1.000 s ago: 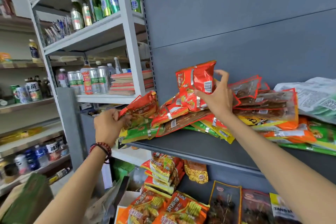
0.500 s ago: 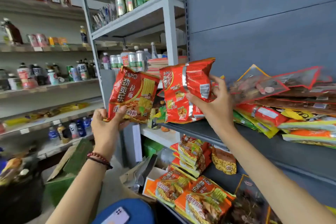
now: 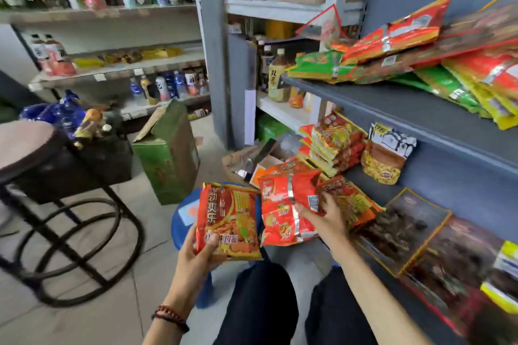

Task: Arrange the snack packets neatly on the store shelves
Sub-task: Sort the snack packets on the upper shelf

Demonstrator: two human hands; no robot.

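Separately, left hand grips glossy packet; right hand, crinkled packet.

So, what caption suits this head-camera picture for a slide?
Left hand holds a noodle packet, right hand a red snack packet, beside grey store shelves.

- Noodle packet, left hand: orange-red ground, yellow noodle print, white characters.
- Red packet, right hand: red, silver seam stripe, yellow graphics.
- Shelf: flat blue-grey.
- Heap of packets on it: green, red, yellow and orange mixed.
- Carton: green, brown flaps.
- Stool: blue.
- Bracelet: dark red and black beads.
- Trousers: black.
- Floor: pale grey tiles.
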